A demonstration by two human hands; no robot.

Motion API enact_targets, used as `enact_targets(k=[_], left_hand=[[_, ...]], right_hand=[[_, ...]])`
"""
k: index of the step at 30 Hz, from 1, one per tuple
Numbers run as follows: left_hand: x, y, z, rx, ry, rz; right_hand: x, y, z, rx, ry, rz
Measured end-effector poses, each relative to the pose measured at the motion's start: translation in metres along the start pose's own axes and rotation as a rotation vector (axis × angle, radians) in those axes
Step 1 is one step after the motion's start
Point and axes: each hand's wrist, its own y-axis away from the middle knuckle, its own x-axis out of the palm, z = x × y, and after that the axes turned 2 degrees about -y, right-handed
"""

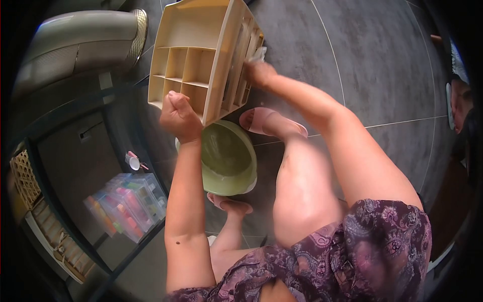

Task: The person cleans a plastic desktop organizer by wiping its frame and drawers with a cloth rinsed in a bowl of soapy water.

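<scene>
Organizer [220, 65] sits between left fingers [175, 102], curled around its edge, and right fingers [250, 71], grip unclear.

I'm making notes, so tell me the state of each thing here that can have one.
Cream organizer: tilted, visible open compartments look empty.
Left hand: curled at the organizer's edge.
Right hand: at the organizer's side, grip unclear.
Whitish material: crumpled.
Green basin: open-topped, partly covered, contents unclear.
Clear plastic containers: holding colourful items, lids unclear.
Pink slippers: worn.
</scene>
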Motion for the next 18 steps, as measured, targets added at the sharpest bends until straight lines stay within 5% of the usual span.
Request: enact_targets(k=[5,10,14,18], left_hand=[[0.000,-0.001,0.000,0.000,0.001,0.000],[0.000,-0.003,0.002,0.028,-0.030,0.004],[0.000,-0.001,0.001,0.029,-0.017,-0.009],[0.002,-0.001,0.000,0.023,0.014,-0.014]], right_hand=[[0.074,0.036,-0.003,-0.186,-0.311,0.204],[0.028,0.037,0.004,-0.186,-0.439,0.187],[-0.006,0.012,-0.013,-0.118,-0.371,-0.452],[-0.036,-0.005,-0.018,-0.224,-0.060,-0.439]])
